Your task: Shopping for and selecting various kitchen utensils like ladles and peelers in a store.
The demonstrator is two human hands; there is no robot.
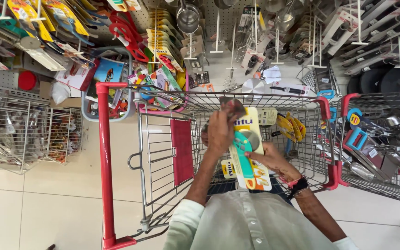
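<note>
Carts number two: one red-handled cart [105,153] directly below the person and a second cart [385,153] at the right, touching it side to side. Two hands show, both over the near cart's basket. The left hand [219,132] is clenched around a small dark, shiny item [232,107] that pokes out above its knuckles; what it is cannot be told. The right hand [274,162] grasps one carded tool [248,150], a yellow card carrying a teal-handled utensil. The card stands upright between the hands, its lower right edge pinched by the right fingers [261,163], thumb side on the front, while the left hand's knuckles touch its upper left edge. A dark band sits on the right wrist. Inside the near cart lie several yellow packs [290,127] near the far right corner, too overlapped to count surely. One blue basket [107,83] of goods sits on the floor beyond the cart, under the pegboard wall.
</note>
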